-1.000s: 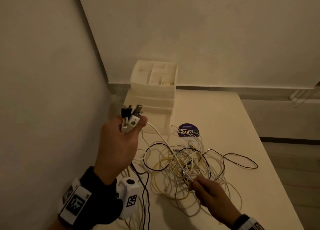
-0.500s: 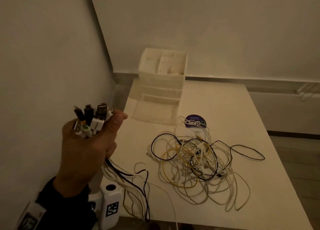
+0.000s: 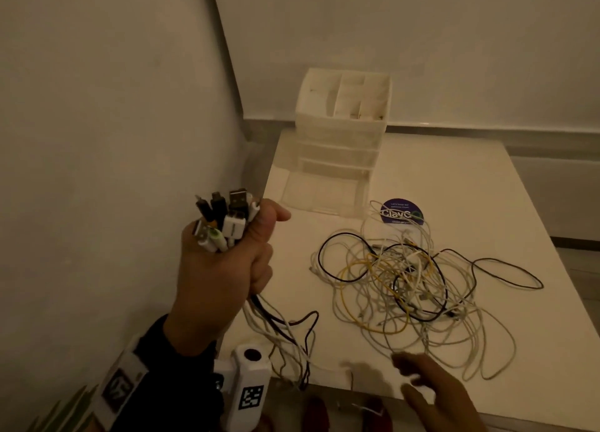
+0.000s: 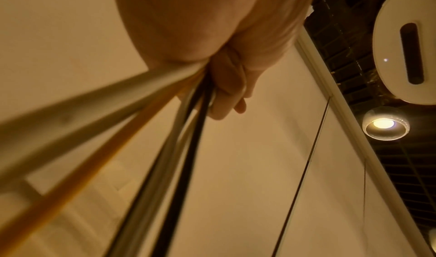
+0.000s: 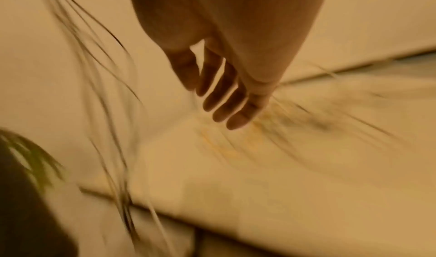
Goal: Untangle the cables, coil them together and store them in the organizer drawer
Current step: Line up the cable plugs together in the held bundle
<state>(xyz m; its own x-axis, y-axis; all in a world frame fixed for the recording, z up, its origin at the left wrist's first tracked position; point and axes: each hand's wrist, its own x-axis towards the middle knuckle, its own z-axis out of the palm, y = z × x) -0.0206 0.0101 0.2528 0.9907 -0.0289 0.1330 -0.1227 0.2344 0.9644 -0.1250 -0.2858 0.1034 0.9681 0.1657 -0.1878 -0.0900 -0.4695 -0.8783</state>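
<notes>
Nearest, the right hand [image 3: 435,396] hovers empty, fingers spread, at the table [image 3: 487,178] edge. The left hand [image 3: 224,269] clutches the gathered plugs [image 3: 224,220]. Beyond, the cables [image 3: 402,285] lie tangled, uncoiled; the organizer drawer [image 3: 321,193] waits open.

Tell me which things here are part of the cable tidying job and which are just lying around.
Part of the job:
- tangled pile of white, yellow and black cables
- bundle of cable plugs gripped in the left hand
- white plastic organizer with open bottom drawer

Just lying about:
- round dark blue sticker
</notes>
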